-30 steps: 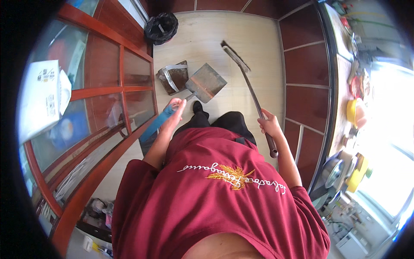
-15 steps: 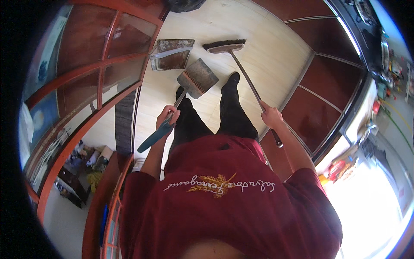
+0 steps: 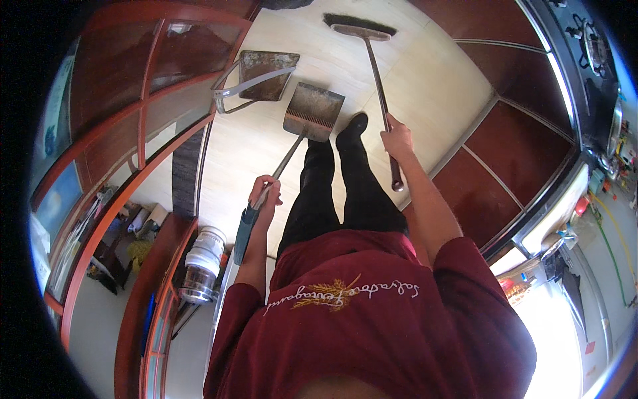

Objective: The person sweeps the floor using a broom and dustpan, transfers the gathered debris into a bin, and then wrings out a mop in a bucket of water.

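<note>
From the head camera, the left hand is closed around the long handle of a dustpan, gripped high so the pan hangs low ahead of the black shoe, its mouth facing away from the person; the right hand is wrapped around the broom partway down its stick, head out on the pale floor beyond the pan; a second, metal-framed dustpan rests by the glass-paned cabinet, apart from both hands.

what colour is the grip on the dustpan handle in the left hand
Teal blue, on the long-handled metal dustpan's grip held by the left hand; seen in the head view.
</note>
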A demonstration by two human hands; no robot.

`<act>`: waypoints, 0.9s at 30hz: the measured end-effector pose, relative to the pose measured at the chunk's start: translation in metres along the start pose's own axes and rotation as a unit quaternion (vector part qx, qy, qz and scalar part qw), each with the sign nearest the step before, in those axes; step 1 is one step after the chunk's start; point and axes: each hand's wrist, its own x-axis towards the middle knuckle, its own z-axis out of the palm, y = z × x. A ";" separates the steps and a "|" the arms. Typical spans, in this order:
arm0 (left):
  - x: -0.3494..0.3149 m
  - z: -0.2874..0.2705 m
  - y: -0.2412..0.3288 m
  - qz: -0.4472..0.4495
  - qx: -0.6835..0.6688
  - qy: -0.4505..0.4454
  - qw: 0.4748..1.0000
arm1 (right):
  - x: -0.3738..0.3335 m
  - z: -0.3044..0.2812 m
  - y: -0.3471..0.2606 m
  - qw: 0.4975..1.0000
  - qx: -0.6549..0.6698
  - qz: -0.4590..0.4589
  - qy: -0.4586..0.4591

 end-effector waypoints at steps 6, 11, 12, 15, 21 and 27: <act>0.032 0.000 -0.008 0.042 -0.014 -0.034 0.998 | -0.063 -0.027 0.029 0.998 -0.058 -0.014 -0.013; 0.056 -0.003 -0.012 0.077 0.003 -0.053 0.996 | -0.062 -0.006 0.006 0.999 0.006 0.006 -0.032; 0.058 -0.004 -0.010 0.080 0.001 -0.056 0.995 | -0.062 -0.008 -0.008 0.998 0.040 0.015 -0.046; 0.065 -0.003 -0.019 0.116 0.000 -0.039 0.993 | -0.080 -0.016 -0.034 0.991 0.132 0.010 -0.027; 0.074 0.005 -0.021 0.163 -0.006 0.006 0.987 | -0.070 -0.066 -0.062 0.994 -0.021 -0.098 -0.037; 0.068 0.023 -0.010 0.109 -0.029 0.033 0.993 | 0.027 -0.054 -0.123 0.972 -0.090 -0.215 -0.028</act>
